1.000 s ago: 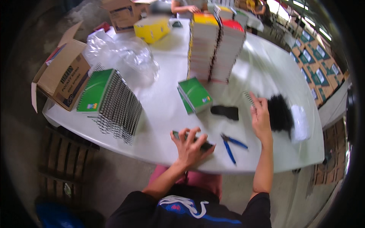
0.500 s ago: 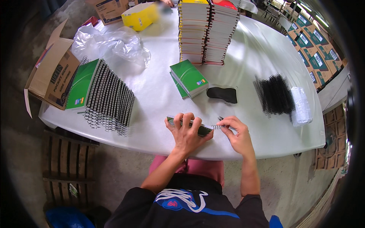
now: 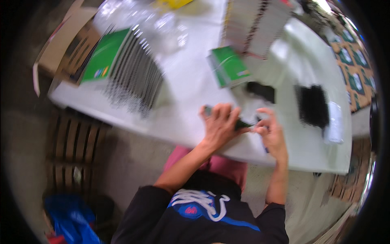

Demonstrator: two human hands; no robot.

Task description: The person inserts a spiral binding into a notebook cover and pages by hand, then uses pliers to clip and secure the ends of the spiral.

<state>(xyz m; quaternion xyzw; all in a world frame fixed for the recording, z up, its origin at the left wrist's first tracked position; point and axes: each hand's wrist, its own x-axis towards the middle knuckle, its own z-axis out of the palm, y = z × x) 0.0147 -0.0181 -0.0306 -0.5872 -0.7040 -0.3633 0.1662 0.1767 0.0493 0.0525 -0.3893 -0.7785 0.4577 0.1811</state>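
My left hand (image 3: 220, 127) is closed over a small green memo pad (image 3: 242, 124), its fingers across the top and its thumb along the near side. Most of the pad is hidden beneath the hand. Close to the pad's right end, my right hand (image 3: 273, 136) has its fingers curled round a small dark hand tool (image 3: 266, 150) with a bluish end; blur hides its kind. The wire coil at the pad's end cannot be made out now. Farther off lie green memo pads (image 3: 230, 63) and a black curved pad (image 3: 261, 92).
A tall stack of green spiral memo pads (image 3: 103, 55) stands at left by an open carton (image 3: 67, 38) and clear plastic (image 3: 162, 28). Thick stacked books (image 3: 243, 28) rise at the back. Black wire coils (image 3: 313, 106) and a clear-wrapped white bundle (image 3: 334, 123) lie at right.
The view has swung and blurred, shifting the table's things in the picture. My right hand's fingers have gone from pinching by the coil to curling round the tool. My left hand keeps its hold.
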